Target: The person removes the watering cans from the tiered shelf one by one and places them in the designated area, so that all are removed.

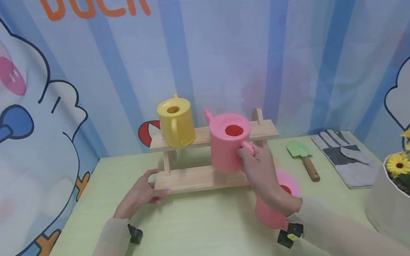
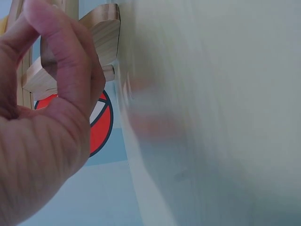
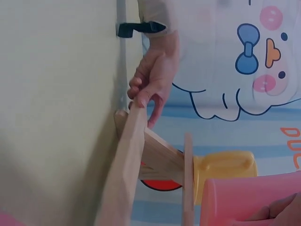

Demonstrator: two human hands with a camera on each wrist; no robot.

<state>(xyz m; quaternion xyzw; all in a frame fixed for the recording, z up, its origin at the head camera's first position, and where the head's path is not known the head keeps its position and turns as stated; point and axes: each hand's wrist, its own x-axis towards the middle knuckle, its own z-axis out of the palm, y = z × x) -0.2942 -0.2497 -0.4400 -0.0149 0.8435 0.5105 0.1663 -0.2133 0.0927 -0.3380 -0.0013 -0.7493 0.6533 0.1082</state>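
Note:
My right hand (image 1: 261, 167) grips the handle of a pink watering can (image 1: 224, 142), held upright in front of the top tier of a two-tier wooden shelf (image 1: 202, 177). Whether its base touches the lower tier I cannot tell. My left hand (image 1: 143, 194) holds the left end of that lower tier; in the right wrist view its thumb and fingers pinch the board's corner. On the left part of the top tier stands a yellow watering can (image 1: 177, 124). Another pink watering can (image 1: 269, 214) is on the table, partly hidden behind my right wrist.
Right of the shelf lie a green trowel (image 1: 304, 158) with a wooden handle and a grey-white glove (image 1: 346, 158). A white pot (image 1: 398, 208) with yellow flowers fills the table's right edge. Behind the table (image 1: 186, 243) hangs a blue striped curtain (image 1: 219, 41) with duck drawings.

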